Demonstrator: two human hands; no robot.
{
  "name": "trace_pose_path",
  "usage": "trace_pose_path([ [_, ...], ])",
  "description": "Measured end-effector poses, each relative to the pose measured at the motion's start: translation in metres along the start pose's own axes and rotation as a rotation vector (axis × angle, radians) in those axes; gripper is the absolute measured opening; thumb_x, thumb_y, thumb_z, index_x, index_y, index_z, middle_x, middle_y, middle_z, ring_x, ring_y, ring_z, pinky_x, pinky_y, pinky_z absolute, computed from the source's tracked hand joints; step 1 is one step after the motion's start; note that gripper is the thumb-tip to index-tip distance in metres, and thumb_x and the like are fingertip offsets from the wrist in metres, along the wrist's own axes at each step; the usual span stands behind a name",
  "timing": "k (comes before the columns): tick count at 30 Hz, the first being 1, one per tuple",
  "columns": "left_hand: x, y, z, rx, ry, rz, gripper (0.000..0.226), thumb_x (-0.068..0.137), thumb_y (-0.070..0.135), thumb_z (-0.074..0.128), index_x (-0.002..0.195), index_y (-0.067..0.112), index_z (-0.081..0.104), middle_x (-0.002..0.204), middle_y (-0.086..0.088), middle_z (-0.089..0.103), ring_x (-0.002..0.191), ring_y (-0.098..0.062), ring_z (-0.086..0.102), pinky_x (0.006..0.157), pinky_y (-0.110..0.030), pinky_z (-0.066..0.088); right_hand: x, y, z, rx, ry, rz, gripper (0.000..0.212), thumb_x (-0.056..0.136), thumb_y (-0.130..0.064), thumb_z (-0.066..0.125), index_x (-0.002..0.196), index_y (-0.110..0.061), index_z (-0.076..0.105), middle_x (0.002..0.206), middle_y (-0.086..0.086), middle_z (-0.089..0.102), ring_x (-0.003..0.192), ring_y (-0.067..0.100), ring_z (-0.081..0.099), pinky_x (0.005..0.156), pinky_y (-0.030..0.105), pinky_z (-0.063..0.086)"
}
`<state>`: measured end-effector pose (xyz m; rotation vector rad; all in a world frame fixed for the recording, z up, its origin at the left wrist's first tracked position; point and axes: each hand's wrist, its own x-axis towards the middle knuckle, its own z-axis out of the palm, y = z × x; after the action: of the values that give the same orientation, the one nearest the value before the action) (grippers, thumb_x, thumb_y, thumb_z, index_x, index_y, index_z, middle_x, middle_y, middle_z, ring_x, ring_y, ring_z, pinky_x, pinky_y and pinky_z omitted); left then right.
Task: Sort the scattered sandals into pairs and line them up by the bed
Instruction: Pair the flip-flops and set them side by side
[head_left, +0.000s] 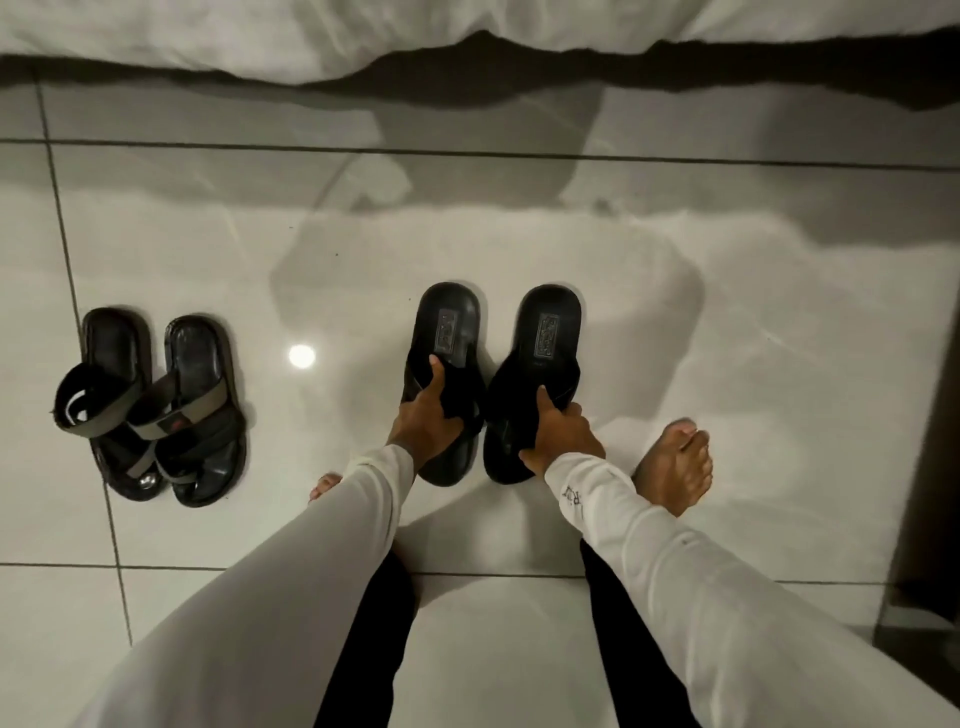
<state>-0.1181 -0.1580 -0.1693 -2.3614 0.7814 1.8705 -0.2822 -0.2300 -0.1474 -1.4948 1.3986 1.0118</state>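
Two black slide sandals lie side by side on the white tiled floor, heels toward the bed. My left hand (426, 410) grips the strap of the left black slide (447, 322). My right hand (558, 431) grips the strap of the right black slide (548, 327). Further left rests a pair of dark strappy sandals (156, 410) with grey-green straps, close together, one ankle strap looped upward. The white bed cover (260, 36) hangs along the top of the view.
My bare right foot (675, 467) rests on the floor just right of the slides, and toes of my left foot (324, 486) show beside my left sleeve. A dark furniture edge (930, 415) runs down the right side. Glossy floor tiles (727, 291) stretch between the sandals and the bed.
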Motion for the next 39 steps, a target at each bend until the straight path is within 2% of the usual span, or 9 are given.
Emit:
trace_pose_path([
  [8, 0.030, 0.083, 0.013, -0.012, 0.014, 0.009, 0.097, 0.092, 0.022, 0.062, 0.156, 0.028, -0.010, 0.142, -0.021, 0.050, 0.121, -0.046, 0.055, 0.100, -0.045, 0.045, 0.027, 0.042, -0.089, -0.014, 0.065, 0.004, 0.100, 0.082, -0.028, 0.075, 0.160, -0.029, 0.012, 0.145, 0.018, 0.038, 0.132, 0.040, 0.048, 0.106, 0.049, 0.047],
  [13, 0.042, 0.125, 0.026, -0.030, 0.017, 0.020, 0.097, 0.092, 0.022, 0.062, 0.156, 0.028, -0.012, 0.142, -0.025, 0.049, 0.120, -0.048, 0.055, 0.103, -0.048, 0.046, 0.040, 0.063, -0.132, -0.012, 0.100, 0.003, 0.100, 0.080, -0.028, 0.076, 0.159, -0.028, 0.016, 0.145, 0.019, 0.037, 0.133, 0.040, 0.046, 0.107, 0.049, 0.046],
  [19, 0.053, 0.154, 0.027, -0.034, 0.048, 0.059, 0.094, 0.093, 0.022, 0.061, 0.156, 0.027, -0.009, 0.146, -0.024, 0.044, 0.125, -0.048, 0.051, 0.106, -0.049, 0.045, 0.046, 0.080, -0.155, -0.028, 0.127, -0.028, 0.100, 0.078, -0.028, 0.078, 0.159, -0.027, 0.018, 0.145, 0.020, 0.037, 0.134, 0.041, 0.043, 0.107, 0.048, 0.046],
  [23, 0.053, 0.157, 0.023, -0.100, 0.085, 0.046, 0.092, 0.091, 0.023, 0.062, 0.157, 0.029, -0.003, 0.140, -0.024, 0.052, 0.121, -0.046, 0.055, 0.104, -0.052, 0.048, 0.039, 0.085, -0.154, -0.040, 0.134, -0.040, 0.104, 0.078, -0.027, 0.079, 0.159, -0.029, 0.014, 0.148, 0.019, 0.035, 0.135, 0.041, 0.042, 0.107, 0.048, 0.046],
  [28, 0.025, 0.137, 0.022, -0.194, 0.084, 0.126, 0.094, 0.091, 0.021, 0.063, 0.157, 0.028, -0.003, 0.141, -0.014, 0.055, 0.122, -0.040, 0.057, 0.105, -0.049, 0.048, 0.013, 0.083, -0.138, -0.150, 0.155, -0.052, 0.102, 0.076, -0.030, 0.078, 0.158, -0.032, 0.018, 0.158, 0.015, 0.025, 0.138, 0.040, 0.039, 0.108, 0.047, 0.045],
  [31, -0.012, 0.109, 0.019, -0.243, 0.139, 0.237, 0.092, 0.091, 0.021, 0.065, 0.158, 0.028, 0.002, 0.144, -0.004, 0.055, 0.122, -0.031, 0.060, 0.102, -0.034, 0.047, -0.011, 0.068, -0.122, -0.233, 0.141, -0.060, 0.100, 0.077, -0.031, 0.077, 0.158, -0.031, 0.018, 0.162, 0.017, 0.018, 0.143, 0.040, 0.034, 0.111, 0.047, 0.043],
  [33, -0.037, 0.083, 0.015, -0.223, 0.151, 0.250, 0.090, 0.091, 0.024, 0.065, 0.157, 0.030, 0.005, 0.148, -0.006, 0.051, 0.119, -0.028, 0.061, 0.099, -0.027, 0.045, -0.026, 0.054, -0.109, -0.301, 0.129, -0.059, 0.100, 0.078, -0.031, 0.076, 0.159, -0.029, 0.017, 0.164, 0.018, 0.015, 0.147, 0.039, 0.028, 0.113, 0.047, 0.040],
  [36, -0.073, 0.025, 0.001, -0.023, 0.138, 0.249, 0.089, 0.093, 0.029, 0.061, 0.158, 0.030, 0.000, 0.145, -0.020, 0.050, 0.117, -0.036, 0.059, 0.100, -0.041, 0.049, -0.050, 0.016, -0.081, -0.411, 0.140, -0.082, 0.099, 0.079, -0.034, 0.076, 0.159, -0.028, 0.018, 0.165, 0.018, 0.013, 0.150, 0.037, 0.024, 0.115, 0.046, 0.037],
  [39, -0.104, -0.039, -0.024, 0.109, 0.188, 0.192, 0.087, 0.094, 0.033, 0.056, 0.157, 0.032, -0.003, 0.144, -0.018, 0.049, 0.121, -0.036, 0.055, 0.095, -0.044, 0.049, -0.068, -0.037, -0.047, -0.466, 0.129, -0.113, 0.097, 0.080, -0.035, 0.075, 0.158, -0.029, 0.019, 0.166, 0.016, 0.010, 0.152, 0.035, 0.019, 0.116, 0.047, 0.035],
])
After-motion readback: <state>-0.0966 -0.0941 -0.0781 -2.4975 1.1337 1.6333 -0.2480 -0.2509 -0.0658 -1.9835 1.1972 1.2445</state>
